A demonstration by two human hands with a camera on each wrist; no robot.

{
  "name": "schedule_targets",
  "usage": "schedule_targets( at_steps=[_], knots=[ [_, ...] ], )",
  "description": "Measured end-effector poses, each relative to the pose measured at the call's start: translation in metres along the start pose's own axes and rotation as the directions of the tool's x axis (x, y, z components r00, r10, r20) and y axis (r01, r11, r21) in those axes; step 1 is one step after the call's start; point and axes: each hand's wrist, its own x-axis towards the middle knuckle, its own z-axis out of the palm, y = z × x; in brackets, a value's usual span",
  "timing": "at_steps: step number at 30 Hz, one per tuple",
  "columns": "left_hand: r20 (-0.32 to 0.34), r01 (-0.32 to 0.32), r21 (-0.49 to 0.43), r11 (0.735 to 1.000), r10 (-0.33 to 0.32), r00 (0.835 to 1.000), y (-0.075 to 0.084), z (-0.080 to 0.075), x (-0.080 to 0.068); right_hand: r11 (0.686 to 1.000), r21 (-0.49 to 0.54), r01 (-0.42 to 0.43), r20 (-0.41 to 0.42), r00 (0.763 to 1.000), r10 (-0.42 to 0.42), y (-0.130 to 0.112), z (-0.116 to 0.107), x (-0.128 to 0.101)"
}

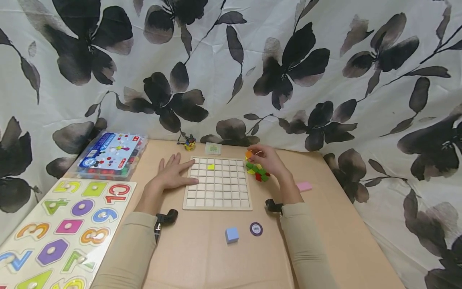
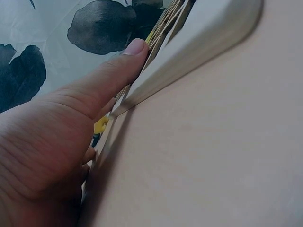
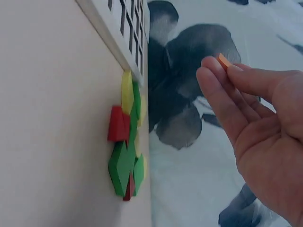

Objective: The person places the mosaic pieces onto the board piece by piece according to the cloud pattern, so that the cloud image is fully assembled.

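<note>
A square white board (image 1: 216, 209) with a grid of small cells lies on the table, and a yellow tile (image 1: 211, 167) sits in one of its upper cells. My left hand (image 1: 173, 173) rests at the board's left side with fingers spread; in the left wrist view its thumb (image 2: 118, 66) touches the board's rim. Between thumb and fingertips, my right hand (image 1: 270, 161) pinches a small orange tile (image 3: 223, 60). Just below that hand, right of the board, lies a loose pile of green tiles (image 3: 122, 163), red tiles (image 3: 117, 124) and yellow tiles (image 3: 127, 92).
A blue cube (image 1: 232, 235) and a round dark chip (image 1: 256, 228) lie in front of the board. Behind it are a small card (image 1: 213, 149) and a small colourful figure (image 1: 188, 142). A clear case (image 1: 108, 152) and a number puzzle (image 1: 77, 218) occupy the left. A pink piece (image 1: 304, 186) lies right.
</note>
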Motion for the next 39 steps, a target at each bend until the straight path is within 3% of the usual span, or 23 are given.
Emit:
schedule_targets(
  at_steps=[6, 13, 20, 25, 35, 39],
  knots=[
    [0.003, 0.004, -0.002, 1.0, -0.004, 1.0, 0.001, 0.0, 0.0, 0.985, -0.166, 0.052, 0.046, 0.998, -0.044, 0.0, 0.021, 0.006],
    [0.012, -0.001, -0.001, 1.0, 0.001, 1.0, 0.002, 0.001, -0.001, 0.966, -0.239, 0.095, 0.112, 0.991, -0.069, -0.011, 0.044, 0.018],
    [0.003, 0.009, -0.001, 1.0, -0.009, 1.0, 0.003, -0.001, -0.002, 0.928, -0.341, 0.152, 0.27, 0.961, -0.058, -0.019, 0.068, 0.047],
    [0.005, 0.006, -0.002, 1.0, -0.006, 1.0, 0.003, -0.002, -0.002, 0.898, -0.411, 0.158, 0.327, 0.945, -0.016, -0.018, 0.077, 0.059],
    [0.004, 0.011, -0.01, 1.0, -0.011, 1.0, 0.003, -0.002, -0.002, 0.887, -0.435, 0.154, 0.376, 0.926, 0.024, -0.013, 0.083, 0.064],
    [0.006, 0.011, -0.008, 1.0, -0.011, 1.0, 0.003, -0.002, -0.001, 0.91, -0.393, 0.129, 0.342, 0.94, 0.014, -0.012, 0.076, 0.06]
  ],
)
